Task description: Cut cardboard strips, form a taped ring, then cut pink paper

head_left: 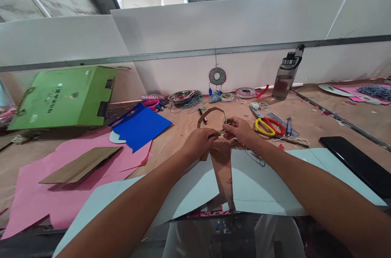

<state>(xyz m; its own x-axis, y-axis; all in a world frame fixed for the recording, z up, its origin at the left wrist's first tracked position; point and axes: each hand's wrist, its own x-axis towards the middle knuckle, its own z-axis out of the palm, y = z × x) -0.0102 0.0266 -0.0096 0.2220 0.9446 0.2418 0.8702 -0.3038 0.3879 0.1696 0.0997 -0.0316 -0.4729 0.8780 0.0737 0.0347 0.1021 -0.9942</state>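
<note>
A brown cardboard ring (pixel 200 119) stands up between my hands, its lower part hidden by my fingers. My left hand (pixel 198 142) is closed around the ring's lower left side. At the ring's right side, the fingers of my right hand (pixel 240 130) pinch a thin greenish cord that runs along the ring's edge. A loose length of patterned cord (pixel 259 162) trails below my right wrist onto a pale blue sheet (pixel 262 191). Another pale blue sheet (pixel 195 193) lies under my left forearm.
Yellow and red-handled scissors (pixel 265 127) lie right of my hands, near a water bottle (pixel 284 81) and a black phone (pixel 356 162). A finished round hanging (pixel 217 75) is at the wall. Left are blue sheet (pixel 145 123), pink sheets (pixel 33 193), cardboard strip (pixel 81 164) and green box (pixel 65 97).
</note>
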